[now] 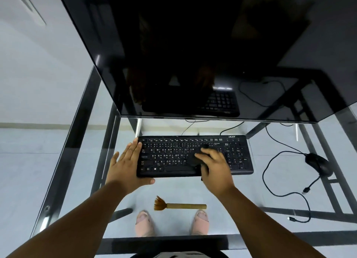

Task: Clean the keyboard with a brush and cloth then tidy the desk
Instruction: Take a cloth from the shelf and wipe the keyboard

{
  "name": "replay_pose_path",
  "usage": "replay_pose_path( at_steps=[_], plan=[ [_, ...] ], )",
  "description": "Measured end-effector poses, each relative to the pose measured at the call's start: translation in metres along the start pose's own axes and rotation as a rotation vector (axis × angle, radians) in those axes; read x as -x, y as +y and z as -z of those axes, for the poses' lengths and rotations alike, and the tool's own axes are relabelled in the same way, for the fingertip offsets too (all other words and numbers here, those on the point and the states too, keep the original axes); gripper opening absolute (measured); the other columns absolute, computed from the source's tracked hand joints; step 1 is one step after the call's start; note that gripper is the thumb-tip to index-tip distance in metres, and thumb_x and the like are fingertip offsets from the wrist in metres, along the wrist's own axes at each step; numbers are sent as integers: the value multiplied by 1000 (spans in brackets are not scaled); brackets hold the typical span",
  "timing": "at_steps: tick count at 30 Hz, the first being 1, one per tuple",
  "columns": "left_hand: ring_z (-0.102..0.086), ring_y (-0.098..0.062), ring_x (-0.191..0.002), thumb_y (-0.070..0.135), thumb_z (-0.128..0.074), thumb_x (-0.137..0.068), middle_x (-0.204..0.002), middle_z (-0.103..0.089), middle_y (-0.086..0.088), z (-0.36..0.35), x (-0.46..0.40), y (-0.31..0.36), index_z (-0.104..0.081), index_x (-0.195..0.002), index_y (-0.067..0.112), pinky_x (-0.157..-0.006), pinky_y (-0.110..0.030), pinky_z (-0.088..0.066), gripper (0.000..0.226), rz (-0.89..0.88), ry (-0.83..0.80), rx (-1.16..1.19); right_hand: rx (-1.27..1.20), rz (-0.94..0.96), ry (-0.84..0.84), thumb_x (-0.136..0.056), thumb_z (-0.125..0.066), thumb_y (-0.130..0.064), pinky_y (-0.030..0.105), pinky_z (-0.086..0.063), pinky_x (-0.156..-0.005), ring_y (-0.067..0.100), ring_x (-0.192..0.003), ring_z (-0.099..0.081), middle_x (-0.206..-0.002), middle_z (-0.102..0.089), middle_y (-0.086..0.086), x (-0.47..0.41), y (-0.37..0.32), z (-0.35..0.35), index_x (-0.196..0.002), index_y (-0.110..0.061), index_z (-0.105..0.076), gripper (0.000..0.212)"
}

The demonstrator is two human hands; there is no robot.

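Open glass desk top (241, 195) lies at 5 o'clock of the black keyboard (195, 155). Obstacles: wooden-handled brush (180, 206) at 6 o'clock, black mouse (317, 164) and looping black cable (270, 180) at 3 o'clock, large dark monitor (193, 54) overhanging at 12 o'clock.

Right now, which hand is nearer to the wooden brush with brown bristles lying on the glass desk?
Left, by a small margin. The left hand braces the black keyboard's left end, above the wooden brush's bristles; the right hand presses a dark cloth on the keys, above its handle.
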State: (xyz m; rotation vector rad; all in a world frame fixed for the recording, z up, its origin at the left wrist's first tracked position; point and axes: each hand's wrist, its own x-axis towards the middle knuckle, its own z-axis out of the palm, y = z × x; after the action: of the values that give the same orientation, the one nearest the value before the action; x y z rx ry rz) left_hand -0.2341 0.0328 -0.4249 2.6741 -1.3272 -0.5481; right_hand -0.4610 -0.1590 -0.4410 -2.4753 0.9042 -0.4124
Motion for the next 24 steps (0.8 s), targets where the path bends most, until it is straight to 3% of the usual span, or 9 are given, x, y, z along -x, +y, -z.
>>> replay_pose_path(
  at_steps=[3, 6, 9, 13, 17, 20, 22, 24],
  plan=[
    [6, -9, -149, 78, -59, -68, -161, 13, 10, -5, 6, -6, 7, -155, 22, -120, -41, -1, 122, -4, 8, 29, -8, -60, 17, -83, -64, -4, 36, -42, -107, 28, -121, -51, -133, -58, 5, -12, -32, -20, -124, -16, -66, 42],
    [5, -9, -149, 77, -54, -74, -159, 14, 12, -8, 9, -14, 10, -154, 26, -120, -39, -3, 114, -27, 2, 42, -53, 113, -176, -87, -62, -11, 31, -32, -112, 24, -129, -44, -141, -52, 1, -11, -64, -33, -131, -19, -61, 44],
    [4, -9, -149, 73, -52, -79, -159, 13, 13, -9, 10, -27, 13, -153, 31, -121, -40, -6, 107, -43, -21, 48, -52, 250, -262, -85, -62, -9, 28, -35, -110, 19, -128, -45, -140, -53, -4, -5, -62, -30, -128, -22, -63, 45],
    [7, -9, -149, 69, -48, -85, -157, 16, 15, -10, 13, -38, 10, -153, 29, -121, -37, -5, 98, -58, -53, 39, -53, 7, -37, -83, -67, -8, 38, -45, -106, 25, -123, -53, -136, -56, 2, -13, -41, -28, -124, -19, -66, 42],
    [10, -6, -147, 69, -47, -86, -157, 18, 16, -13, 13, -41, 11, -153, 30, -118, -33, -3, 97, -65, -42, 37, -52, -155, 18, -90, -63, -17, 37, -37, -113, 27, -130, -45, -141, -48, 8, -38, -74, -46, -132, -13, -60, 42],
    [13, -5, -146, 73, -38, -84, -156, 21, 16, -15, 15, -43, 13, -153, 30, -116, -29, 1, 96, -81, -35, 23, -81, -33, -90, -92, -60, -19, 38, -34, -115, 24, -133, -41, -143, -47, 6, -41, -105, -59, -134, -13, -57, 43],
    [17, -5, -144, 76, -33, -82, -156, 22, 15, -15, 17, -44, 13, -153, 29, -115, -28, 3, 97, -73, -36, 13, -96, 110, -191, -89, -62, -16, 38, -37, -112, 22, -131, -43, -140, -50, 3, -32, -112, -63, -132, -14, -59, 43],
    [19, -6, -143, 77, -36, -82, -156, 23, 13, -15, 18, -44, 12, -153, 26, -114, -28, 2, 99, -44, -31, 20, -89, 170, -188, -85, -64, -13, 38, -43, -107, 22, -126, -49, -135, -55, 1, -28, -102, -59, -127, -15, -63, 42]
  ],
)
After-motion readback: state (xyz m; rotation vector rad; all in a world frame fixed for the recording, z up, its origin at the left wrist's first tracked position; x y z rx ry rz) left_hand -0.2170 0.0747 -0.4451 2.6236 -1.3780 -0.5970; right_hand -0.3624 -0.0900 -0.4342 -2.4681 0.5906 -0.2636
